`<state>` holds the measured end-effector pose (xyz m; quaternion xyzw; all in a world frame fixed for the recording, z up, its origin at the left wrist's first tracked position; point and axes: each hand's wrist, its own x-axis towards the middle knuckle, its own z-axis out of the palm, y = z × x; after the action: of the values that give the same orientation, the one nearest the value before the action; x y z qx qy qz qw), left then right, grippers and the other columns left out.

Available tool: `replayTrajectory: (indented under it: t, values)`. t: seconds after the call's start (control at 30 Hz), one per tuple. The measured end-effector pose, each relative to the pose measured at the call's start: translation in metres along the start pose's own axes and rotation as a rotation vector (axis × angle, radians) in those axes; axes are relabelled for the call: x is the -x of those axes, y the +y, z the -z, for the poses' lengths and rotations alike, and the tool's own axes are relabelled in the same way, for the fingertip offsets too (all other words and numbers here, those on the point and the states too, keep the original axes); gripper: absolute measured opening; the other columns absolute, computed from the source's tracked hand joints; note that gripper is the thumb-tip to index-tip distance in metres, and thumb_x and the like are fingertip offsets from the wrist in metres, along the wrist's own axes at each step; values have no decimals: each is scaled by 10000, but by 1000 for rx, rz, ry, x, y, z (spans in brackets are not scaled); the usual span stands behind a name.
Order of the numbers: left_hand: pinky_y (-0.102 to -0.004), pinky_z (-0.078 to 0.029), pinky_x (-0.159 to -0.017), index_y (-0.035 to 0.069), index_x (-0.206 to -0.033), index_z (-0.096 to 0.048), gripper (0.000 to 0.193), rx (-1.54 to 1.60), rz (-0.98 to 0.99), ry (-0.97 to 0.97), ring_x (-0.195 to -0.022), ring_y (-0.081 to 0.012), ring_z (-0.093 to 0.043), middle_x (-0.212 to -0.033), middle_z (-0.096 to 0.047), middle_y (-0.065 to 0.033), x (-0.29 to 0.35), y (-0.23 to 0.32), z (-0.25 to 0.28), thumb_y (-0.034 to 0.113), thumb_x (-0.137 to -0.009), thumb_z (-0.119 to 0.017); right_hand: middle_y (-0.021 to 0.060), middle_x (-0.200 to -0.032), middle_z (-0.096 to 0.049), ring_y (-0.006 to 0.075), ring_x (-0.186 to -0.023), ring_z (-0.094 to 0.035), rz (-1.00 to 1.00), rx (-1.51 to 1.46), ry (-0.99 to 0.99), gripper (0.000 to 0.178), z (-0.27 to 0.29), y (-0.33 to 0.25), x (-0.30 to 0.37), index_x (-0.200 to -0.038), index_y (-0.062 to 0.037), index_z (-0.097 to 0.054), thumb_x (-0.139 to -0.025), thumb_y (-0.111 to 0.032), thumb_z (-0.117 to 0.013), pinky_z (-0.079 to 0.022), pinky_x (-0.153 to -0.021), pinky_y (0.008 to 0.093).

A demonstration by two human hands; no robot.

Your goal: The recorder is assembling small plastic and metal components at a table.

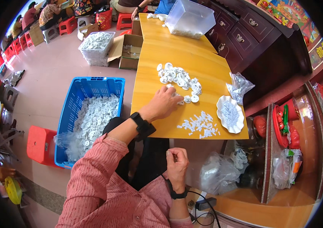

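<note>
My left hand (163, 103) reaches over the near-left part of a loose cluster of white round plastic parts (179, 76) on the yellow table (157, 49). Its fingers are apart and bent downward, touching the parts; the fingertips are partly hidden. Below the table's front edge, over my lap, my right hand (177, 164) is closed with curled fingers, and what it holds, if anything, is hidden. Small pale plastic pegs (201, 124) lie scattered near the front edge. More of them fill a white scalloped dish (240, 122) at the right.
A blue crate (64, 125) full of white round parts stands left of my legs, beside a red stool (40, 145). A clear tub (190, 19) sits at the table's far end. A clear bag (240, 86) lies at the right edge. Dark drawers (241, 38) border the table.
</note>
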<state>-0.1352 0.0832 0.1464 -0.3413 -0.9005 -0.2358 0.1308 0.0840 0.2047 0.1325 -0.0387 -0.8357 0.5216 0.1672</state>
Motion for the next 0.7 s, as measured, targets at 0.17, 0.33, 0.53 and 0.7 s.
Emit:
replayTrajectory:
  t: [0.17,0.33,0.53,0.7]
  values:
    - [-444,-434,-1006,162,-1244,-654,398,15,-14,38,-1186,-358,-513,-1246,-584,-179,33,12,24,173,-848,-696,77,-950,-619,141,-761,-598,28,20,6,68,-3,2,-1,-917,17,-655,-906,-40,-690,-499,-662,267]
    - [-439,-444,-997,172,-1215,-666,393,29,-30,42,-1182,-343,-530,-1225,-585,-184,65,15,33,146,-825,-709,131,-982,-635,242,-795,-655,30,32,-16,75,-3,0,0,-923,17,-647,-901,-45,-684,-549,-702,321]
    - [-449,-432,-1013,166,-1223,-677,380,77,-19,51,-1198,-386,-507,-1322,-521,-196,86,23,39,115,-846,-673,129,-981,-632,235,-807,-650,31,34,-12,67,-5,0,3,-923,14,-643,-900,-36,-681,-549,-705,319]
    - [-449,-441,-1053,112,-1193,-676,410,190,49,185,-1265,-405,-506,-1344,-535,-233,97,34,53,23,-794,-697,128,-980,-629,232,-808,-648,20,43,0,64,-3,4,3,-923,13,-641,-902,-34,-679,-547,-700,316]
